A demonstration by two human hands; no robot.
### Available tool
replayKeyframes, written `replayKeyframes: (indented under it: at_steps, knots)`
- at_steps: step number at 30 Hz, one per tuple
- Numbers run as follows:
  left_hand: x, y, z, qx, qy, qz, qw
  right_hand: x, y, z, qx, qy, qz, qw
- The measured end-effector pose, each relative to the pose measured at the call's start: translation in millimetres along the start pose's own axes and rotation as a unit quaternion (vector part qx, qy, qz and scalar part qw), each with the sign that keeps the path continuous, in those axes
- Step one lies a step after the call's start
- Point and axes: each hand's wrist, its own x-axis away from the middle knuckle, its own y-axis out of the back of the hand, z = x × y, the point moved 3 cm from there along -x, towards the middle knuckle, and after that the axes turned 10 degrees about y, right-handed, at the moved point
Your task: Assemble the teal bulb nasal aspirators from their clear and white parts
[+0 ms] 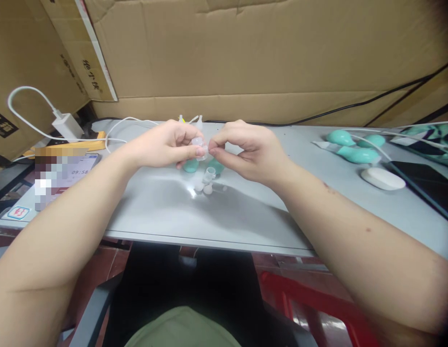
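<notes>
Above the desk, my left hand (169, 144) is closed around a small clear plastic piece (199, 143), held between thumb and fingers. At the right edge of that piece, my right hand (251, 147) makes a pinch with thumb and forefinger; what lies between the tips is too small to make out. Beneath the hands, a short clear cylindrical plastic part (210, 173) rests on the desk beside small round white pieces (208, 189). Two mint-green rounded objects (191, 166) are partly hidden by the hands. White pointed tips (199, 121) stick up behind the left fingers.
On the grey desk (147, 207), a phone (84, 166) lies at left near a white charger (67, 126) and yellow power strip (97, 140). Several mint-green bulb-shaped objects (361, 155), a white mouse-like object (383, 179) and a dark tablet-like slab (426, 188) are at right. Cardboard (263, 53) walls the back.
</notes>
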Motion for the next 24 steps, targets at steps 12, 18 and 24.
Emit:
replayKeyframes:
  at_steps: [12, 18, 24]
  knots:
    - [-1.5, -2.1, 1.5, 0.043, 0.003, 0.002, 0.999, 0.4, -5.8, 0.4, 0.003, 0.026, 0.017, 1.0]
    - [-2.3, -2.6, 0.8, 0.054, 0.001, 0.008, 0.998, -0.2, -7.2, -0.9, 0.014, 0.04, 0.034, 0.999]
    - [-3.3, -2.4, 0.0, 0.072, 0.005, 0.031, 0.997, -0.2, -9.5, 0.0, 0.015, 0.046, 0.039, 0.998]
